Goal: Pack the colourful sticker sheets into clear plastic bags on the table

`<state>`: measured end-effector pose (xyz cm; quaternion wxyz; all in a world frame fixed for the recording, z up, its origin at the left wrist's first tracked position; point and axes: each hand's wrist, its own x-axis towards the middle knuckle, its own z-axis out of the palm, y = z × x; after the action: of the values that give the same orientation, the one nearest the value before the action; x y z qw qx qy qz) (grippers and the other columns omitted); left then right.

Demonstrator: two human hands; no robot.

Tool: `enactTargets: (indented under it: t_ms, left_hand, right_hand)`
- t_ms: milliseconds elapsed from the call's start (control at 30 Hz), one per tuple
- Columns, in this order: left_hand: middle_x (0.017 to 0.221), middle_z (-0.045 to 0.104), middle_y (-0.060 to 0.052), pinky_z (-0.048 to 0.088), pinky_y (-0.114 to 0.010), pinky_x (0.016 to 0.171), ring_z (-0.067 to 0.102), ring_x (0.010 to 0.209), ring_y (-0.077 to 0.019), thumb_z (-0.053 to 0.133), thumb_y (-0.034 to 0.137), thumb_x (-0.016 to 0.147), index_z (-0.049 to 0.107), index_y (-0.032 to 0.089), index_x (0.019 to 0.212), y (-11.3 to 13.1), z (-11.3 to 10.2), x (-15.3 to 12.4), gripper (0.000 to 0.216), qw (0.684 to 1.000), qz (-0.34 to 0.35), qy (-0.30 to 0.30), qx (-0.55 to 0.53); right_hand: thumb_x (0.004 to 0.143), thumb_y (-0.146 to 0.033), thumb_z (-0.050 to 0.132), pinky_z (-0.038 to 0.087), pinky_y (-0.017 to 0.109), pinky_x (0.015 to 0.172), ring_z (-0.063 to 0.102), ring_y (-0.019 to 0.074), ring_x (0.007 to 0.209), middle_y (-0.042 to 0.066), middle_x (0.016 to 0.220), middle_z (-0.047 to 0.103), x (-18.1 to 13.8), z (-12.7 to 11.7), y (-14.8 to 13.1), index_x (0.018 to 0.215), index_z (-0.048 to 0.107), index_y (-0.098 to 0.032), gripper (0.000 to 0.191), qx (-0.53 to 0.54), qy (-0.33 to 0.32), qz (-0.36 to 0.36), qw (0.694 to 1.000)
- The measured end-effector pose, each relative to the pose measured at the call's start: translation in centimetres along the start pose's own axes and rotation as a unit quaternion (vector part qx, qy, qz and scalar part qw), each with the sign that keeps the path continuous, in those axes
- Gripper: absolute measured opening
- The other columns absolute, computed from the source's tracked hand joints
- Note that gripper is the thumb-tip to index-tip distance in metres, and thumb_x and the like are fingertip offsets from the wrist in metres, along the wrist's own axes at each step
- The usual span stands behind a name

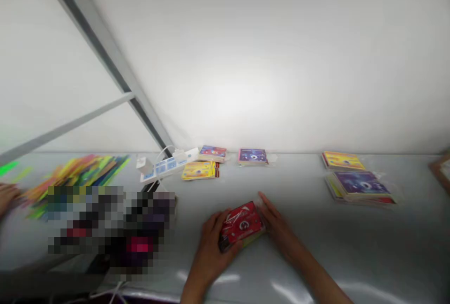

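A stack of red-topped cards (pixel 245 223) in a clear plastic wrapper lies at the front middle of the grey table. My left hand (pixel 218 240) is wrapped round its left side, with the thumb along the near edge. On the stack's right side, the stretched fingers of my right hand (pixel 276 224) lie flat against the wrapper's end. Farther back are a purple card pack (pixel 253 156), a yellow card stack (pixel 199 171) and a red-and-blue card pack (pixel 213 152).
More card packs (pixel 363 184) lie to the right. A white power strip (pixel 168 165) with cables sits at back left. Colourful strips (pixel 80 172) are heaped at far left, near another person's hand (pixel 7 197). Pixelated dark objects (pixel 140 229) lie left of my hands.
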<state>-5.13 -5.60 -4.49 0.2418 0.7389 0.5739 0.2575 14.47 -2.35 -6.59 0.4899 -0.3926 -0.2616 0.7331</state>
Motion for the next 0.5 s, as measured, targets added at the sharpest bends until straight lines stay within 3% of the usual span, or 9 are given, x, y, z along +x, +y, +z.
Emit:
enactTargets:
  t_ms: [500]
  left_hand:
    - [0.126,0.045,-0.010,0.034,-0.045,0.098,0.042,0.115,-0.0276,0.059,0.043,0.076,0.037,0.025,0.132,-0.19,0.06,-0.06,0.062,1.000,0.009,0.007,0.015]
  right_hand:
    - [0.070,-0.049,0.064,0.041,0.042,0.091,0.061,0.0244,0.097,0.005,0.115,0.062,0.17,-0.41,0.41,0.137,0.030,-0.029,0.078,-0.009,0.005,-0.016,1.000]
